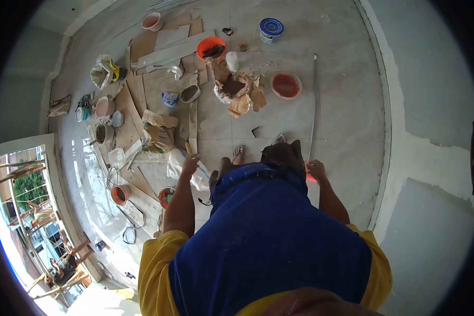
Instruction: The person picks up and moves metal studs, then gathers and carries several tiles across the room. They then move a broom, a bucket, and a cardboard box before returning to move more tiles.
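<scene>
My left hand [190,166] is closed beside my left thigh, with a short tan handle-like piece [188,148] sticking out from it. What that piece belongs to is hidden. Behind this hand, a white plastic bag [199,178] lies on the floor. On the other side, my right hand [316,170] is closed at the near end of a long thin grey pole [314,100]. A red part [309,173] shows at these fingers. The pole stretches away over the floor to a pale tip.
An opened paper sack [234,87] stands ahead, near a reddish basin [286,85], an orange basin [211,47] and a blue-lidded bucket [270,30]. Boards [174,45], buckets and bags crowd the left. A wall [426,126] rises at right. Outside the opening, people [63,268] are on scaffolding.
</scene>
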The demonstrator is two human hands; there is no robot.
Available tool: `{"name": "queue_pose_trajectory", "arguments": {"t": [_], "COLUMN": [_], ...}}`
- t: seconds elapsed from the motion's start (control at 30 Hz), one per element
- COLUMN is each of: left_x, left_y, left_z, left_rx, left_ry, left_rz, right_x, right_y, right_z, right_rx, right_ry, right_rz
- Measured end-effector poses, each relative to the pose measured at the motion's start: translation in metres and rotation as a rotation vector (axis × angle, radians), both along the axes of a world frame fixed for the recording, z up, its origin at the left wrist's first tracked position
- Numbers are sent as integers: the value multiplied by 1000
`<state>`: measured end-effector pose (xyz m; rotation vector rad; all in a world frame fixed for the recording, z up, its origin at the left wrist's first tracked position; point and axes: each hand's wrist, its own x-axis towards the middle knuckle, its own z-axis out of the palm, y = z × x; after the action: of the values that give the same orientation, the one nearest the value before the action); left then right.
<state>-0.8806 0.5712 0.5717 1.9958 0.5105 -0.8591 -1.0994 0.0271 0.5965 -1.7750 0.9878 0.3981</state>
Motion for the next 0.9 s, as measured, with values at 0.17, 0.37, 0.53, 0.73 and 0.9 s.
{"name": "queue_pose_trajectory", "arguments": {"t": [0.17, 0.37, 0.53, 0.73, 0.9], "left_x": [143, 167, 120, 150, 235], "left_y": [-120, -279, -406, -496, -507], "left_z": [27, 20, -16, 45, 40], "left_rx": [-6, -76, 122, -25, 63], "left_ry": [-199, -156, 2, 229, 23], "left_rz": [-71, 76, -324, -195, 37], "right_x": [-28, -19, 43, 139, 228], "right_y": [-68, -223, -381, -496, -497], "right_z": [-22, -21, 16, 19, 14], "right_rx": [40, 165, -32, -123, -5], "right_ry": [200, 292, 53, 15, -18], "right_rz": [-216, -281, -358, -377, -165]}}
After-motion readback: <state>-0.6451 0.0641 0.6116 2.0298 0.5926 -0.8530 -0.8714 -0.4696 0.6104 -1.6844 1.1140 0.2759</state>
